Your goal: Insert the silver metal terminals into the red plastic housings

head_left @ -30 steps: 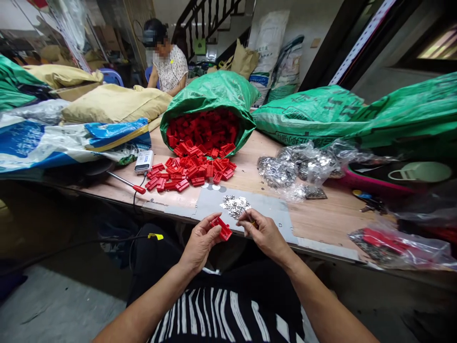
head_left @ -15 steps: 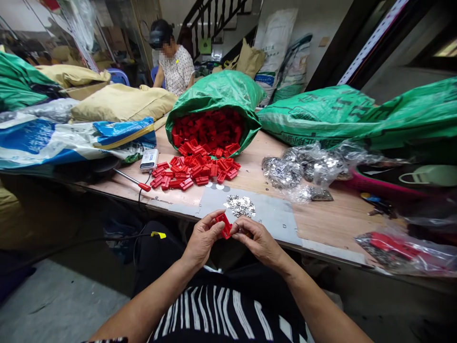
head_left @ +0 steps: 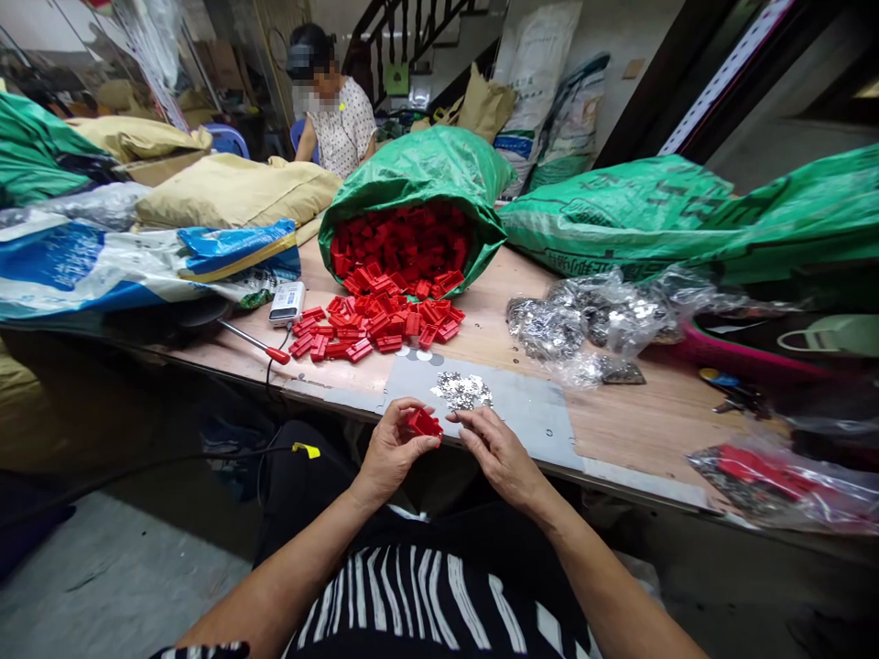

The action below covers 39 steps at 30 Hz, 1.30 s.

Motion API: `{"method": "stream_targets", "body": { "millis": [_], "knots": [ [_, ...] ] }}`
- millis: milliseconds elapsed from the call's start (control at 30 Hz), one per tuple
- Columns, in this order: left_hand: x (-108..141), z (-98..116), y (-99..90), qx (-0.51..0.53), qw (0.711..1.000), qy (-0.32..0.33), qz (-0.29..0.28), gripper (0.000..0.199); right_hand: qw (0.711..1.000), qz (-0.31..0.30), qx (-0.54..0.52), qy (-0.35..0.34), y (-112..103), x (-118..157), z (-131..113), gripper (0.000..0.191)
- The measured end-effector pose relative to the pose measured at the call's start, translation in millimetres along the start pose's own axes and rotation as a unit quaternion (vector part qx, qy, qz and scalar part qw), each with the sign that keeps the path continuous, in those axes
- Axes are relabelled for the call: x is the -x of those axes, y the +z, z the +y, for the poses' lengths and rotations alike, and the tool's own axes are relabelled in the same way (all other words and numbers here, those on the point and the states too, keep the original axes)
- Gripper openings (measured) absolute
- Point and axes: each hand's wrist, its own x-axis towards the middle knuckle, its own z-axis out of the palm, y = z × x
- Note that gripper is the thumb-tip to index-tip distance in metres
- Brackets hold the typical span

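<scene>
Between the thumb and fingers of my left hand (head_left: 393, 455) is a red plastic part (head_left: 424, 424), held over the table's front edge. My right hand (head_left: 495, 450) is just to its right, apart from the part, its thumb and fingertips drawn together; anything between them is too small to make out. Small flat silvery pieces (head_left: 462, 391) lie on a grey sheet (head_left: 528, 416) beyond my hands. Farther back, a heap of red parts (head_left: 374, 325) spills from the mouth of a green sack (head_left: 418, 169).
Bagged metal pieces (head_left: 583, 320) and a pink basket (head_left: 748, 357) are on the right. At the left are a white device (head_left: 287, 302), a red-handled tool (head_left: 278, 356) and sacks (head_left: 240, 192). A person (head_left: 340, 124) sits across the table.
My right hand has come away from the red part, slightly up. The red part has tilted in my left hand and shifted a little to the left.
</scene>
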Motion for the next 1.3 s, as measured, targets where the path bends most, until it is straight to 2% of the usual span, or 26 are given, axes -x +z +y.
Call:
{"method": "stream_targets", "body": {
  "millis": [133, 300, 500, 1033, 1300],
  "knots": [
    [-10.7, -5.6, -8.5, -0.169, 0.983, 0.071, 0.01, 0.037, 0.998, 0.013, 0.06, 0.012, 3.1, -3.9, 3.6, 0.026],
    [-24.3, -9.6, -14.7, -0.258, 0.962, 0.09, -0.009, 0.042, 0.996, 0.004, 0.087, 0.009, 5.8, -9.1, 3.8, 0.017],
    [-27.9, -9.4, -16.0, -0.256, 0.962, 0.089, -0.035, 0.044, 0.996, -0.017, 0.089, -0.024, 8.5, -13.4, 9.3, 0.018],
    [-27.8, -12.2, -18.6, -0.233, 0.971, 0.04, -0.022, 0.044, 0.996, -0.045, 0.076, -0.032, 4.1, -14.3, 9.3, 0.02],
    [-27.2, -19.6, -21.7, -0.272, 0.96, 0.062, -0.036, 0.036, 0.985, -0.021, 0.17, 0.023, 19.0, -10.0, -9.4, 0.017]
  ]
}}
